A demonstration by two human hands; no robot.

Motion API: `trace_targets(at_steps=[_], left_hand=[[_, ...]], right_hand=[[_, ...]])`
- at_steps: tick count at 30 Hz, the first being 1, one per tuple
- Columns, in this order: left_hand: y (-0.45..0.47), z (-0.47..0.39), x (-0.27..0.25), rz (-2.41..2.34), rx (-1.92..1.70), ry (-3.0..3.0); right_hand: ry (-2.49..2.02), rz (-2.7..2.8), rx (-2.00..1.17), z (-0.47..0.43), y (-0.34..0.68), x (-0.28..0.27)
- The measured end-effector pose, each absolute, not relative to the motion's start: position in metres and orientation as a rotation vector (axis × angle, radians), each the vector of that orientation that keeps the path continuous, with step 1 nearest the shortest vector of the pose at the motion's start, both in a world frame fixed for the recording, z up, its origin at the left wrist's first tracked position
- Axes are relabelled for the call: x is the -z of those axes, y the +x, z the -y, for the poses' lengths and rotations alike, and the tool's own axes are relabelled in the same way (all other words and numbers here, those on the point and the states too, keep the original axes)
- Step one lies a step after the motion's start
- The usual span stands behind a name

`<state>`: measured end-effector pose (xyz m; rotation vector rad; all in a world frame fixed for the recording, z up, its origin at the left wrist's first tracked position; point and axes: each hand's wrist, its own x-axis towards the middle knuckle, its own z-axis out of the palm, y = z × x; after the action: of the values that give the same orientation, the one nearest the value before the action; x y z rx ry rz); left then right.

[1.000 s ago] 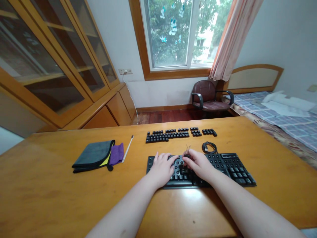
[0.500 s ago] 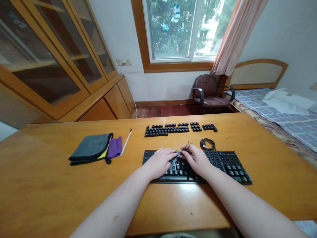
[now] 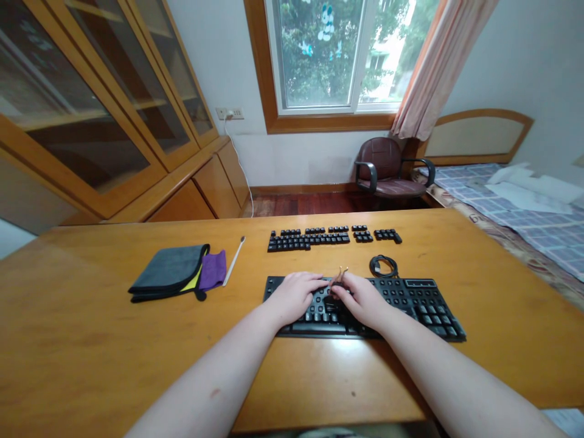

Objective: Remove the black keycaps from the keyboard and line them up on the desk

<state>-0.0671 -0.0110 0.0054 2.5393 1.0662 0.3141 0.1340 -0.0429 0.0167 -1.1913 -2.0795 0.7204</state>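
A black keyboard (image 3: pixel 433 310) lies in front of me, with many of its upper keycaps off and several lower and right-hand ones still on. My left hand (image 3: pixel 298 296) rests on its left part, fingers stretched flat towards the middle. My right hand (image 3: pixel 362 298) is closed over the middle of the keyboard. Between its thumb and fingers is a keycap puller (image 3: pixel 340 275), whose thin wire prongs stick up. The fingers hide its lower part. Behind the keyboard, removed black keycaps (image 3: pixel 310 241) stand in rows on the wooden desk (image 3: pixel 191 359).
A coiled black cable (image 3: pixel 383 266) lies just behind the keyboard. To the left are a folded grey cloth (image 3: pixel 168 267), a purple cloth (image 3: pixel 213 271) and a white toothbrush (image 3: pixel 234 261). An office chair (image 3: pixel 381 164) and a bed (image 3: pixel 515 194) stand beyond the desk.
The keycap puller has turned in my right hand, its wire prongs now more upright and slightly further left. My left hand stays on the keyboard.
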Motion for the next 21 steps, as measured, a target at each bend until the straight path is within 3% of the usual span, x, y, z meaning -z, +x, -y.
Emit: trace_targets(at_steps=[6, 13, 21], left_hand=[[-0.0665, 0.0116, -0.0053, -1.09, -0.317, 2.523], [-0.0676, 0.012, -0.0057, -1.067, -0.329, 2.541], [-0.0666, 0.0121, -0.0041, -1.09, -0.329, 2.509]], right_hand=[[-1.059, 2.226, -0.639, 0.0458, 0.1306, -0.0144], [-1.241, 2.192, -0.599, 0.0445, 0.1257, -0.0104], [-0.891, 2.492, -0.435, 0.0488, 0.1277, -0.0136]])
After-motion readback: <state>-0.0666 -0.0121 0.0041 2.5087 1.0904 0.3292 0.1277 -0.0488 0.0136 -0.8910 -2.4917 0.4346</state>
